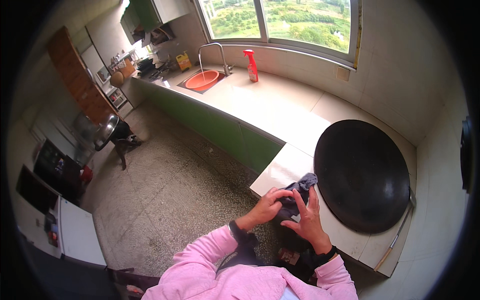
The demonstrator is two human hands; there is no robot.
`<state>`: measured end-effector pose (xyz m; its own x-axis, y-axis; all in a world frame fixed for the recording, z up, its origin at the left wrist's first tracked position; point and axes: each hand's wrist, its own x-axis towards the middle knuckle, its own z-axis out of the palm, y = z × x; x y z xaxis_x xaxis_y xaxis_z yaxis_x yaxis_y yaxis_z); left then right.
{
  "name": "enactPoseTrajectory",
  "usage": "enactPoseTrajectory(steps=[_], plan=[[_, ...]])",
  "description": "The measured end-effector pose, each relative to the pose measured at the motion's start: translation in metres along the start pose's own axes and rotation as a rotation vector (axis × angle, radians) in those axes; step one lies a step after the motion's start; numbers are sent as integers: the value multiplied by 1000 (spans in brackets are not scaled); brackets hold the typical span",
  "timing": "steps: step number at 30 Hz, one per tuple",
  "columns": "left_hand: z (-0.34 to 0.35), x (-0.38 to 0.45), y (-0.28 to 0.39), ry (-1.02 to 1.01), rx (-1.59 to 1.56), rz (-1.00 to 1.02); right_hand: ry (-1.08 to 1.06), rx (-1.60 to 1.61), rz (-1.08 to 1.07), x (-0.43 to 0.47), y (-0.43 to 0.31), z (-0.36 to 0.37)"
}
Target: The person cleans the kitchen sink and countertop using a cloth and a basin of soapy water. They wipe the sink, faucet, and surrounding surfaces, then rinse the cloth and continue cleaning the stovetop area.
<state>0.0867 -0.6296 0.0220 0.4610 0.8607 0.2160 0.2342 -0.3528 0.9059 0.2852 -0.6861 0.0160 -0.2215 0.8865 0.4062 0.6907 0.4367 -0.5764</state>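
A crumpled dark grey cloth (294, 200) is at the edge of the tiled counter, in front of my body. My left hand (267, 206) has its fingers curled around the cloth's left side. My right hand (309, 221) is on the other side, thumb and fingers spread, its fingertips against or just over the cloth. Beyond my right hand, a large black wok or round pan lid (362, 176) covers much of the counter's corner, dark domed side up. Next to its right rim lies a long-handled metal utensil (393, 240) with a wooden grip end.
Water runs from a curved faucet (217, 45) into an orange basin (202, 80) in the sink. A red spray bottle (252, 67) stands by the window, and a yellow jug (183, 61) beyond the sink. Across the speckled floor (161, 198) stands a lidded pot (108, 129) on a dark stand.
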Motion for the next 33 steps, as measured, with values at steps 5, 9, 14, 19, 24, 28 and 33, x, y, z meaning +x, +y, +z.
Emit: enactPoseTrajectory(steps=[5,9,14,19,24,28,33], plan=[[6,-5,-36,-130,176,-66,-222,-297,233,21,36,63],[-49,-52,-61,-62,31,-189,-413,-568,314,29,41,115],[-132,-84,-90,27,-280,-598,-330,-565,196,68,24,165],[-213,-30,-124,196,-322,-489,-455,-363,-9,169,-12,247],[-296,23,-152,290,-300,-443,-257,444,226,311,-13,283],[-340,28,-188,258,-275,-644,184,367,298,390,71,222],[-354,17,-238,142,-321,-818,381,-36,580,405,201,137]])
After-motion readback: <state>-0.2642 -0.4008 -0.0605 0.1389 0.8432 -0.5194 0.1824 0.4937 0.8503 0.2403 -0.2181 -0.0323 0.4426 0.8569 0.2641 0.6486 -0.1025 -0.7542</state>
